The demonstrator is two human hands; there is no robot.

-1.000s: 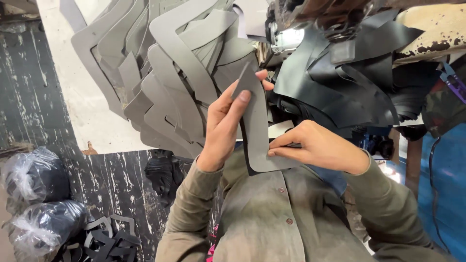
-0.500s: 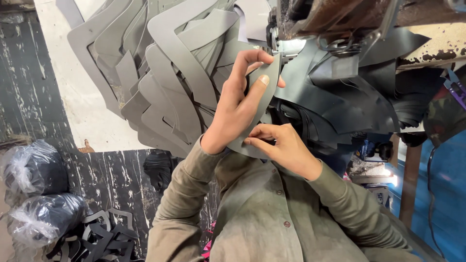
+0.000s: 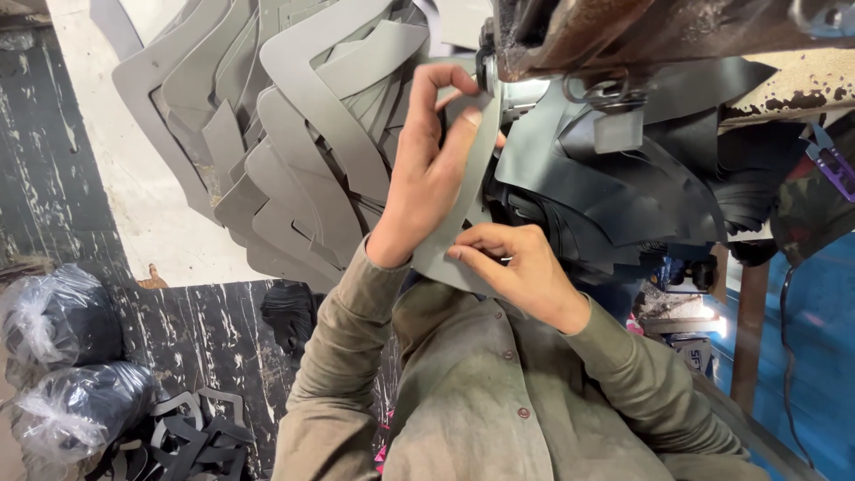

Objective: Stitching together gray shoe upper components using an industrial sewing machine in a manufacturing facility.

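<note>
Your left hand is closed around the upper part of a curved grey cut piece, thumb hooked over its top edge and fingers pressed flat along its face, so the strip is pinched against your palm. Your right hand grips the lower end of the same piece, fingertips bearing on its edge just below your left wrist; that hand is nearly closed, holding the strip and nothing else. The piece runs upright between your two hands, its top reaching the nose of the rusty machine overhead, where a small bright spot shows; whether the strip actually touches the machine there is hard to tell, since your fingers cover the contact. To the left of your left hand lies a fanned heap of grey cut shapes, overlapping one another on a pale sheet. To the right, beneath the machine, sits a pile of black cut pieces, just beside your right hand. Down by the floor at the left you have two tied plastic bags and a scatter of dark offcuts.
</note>
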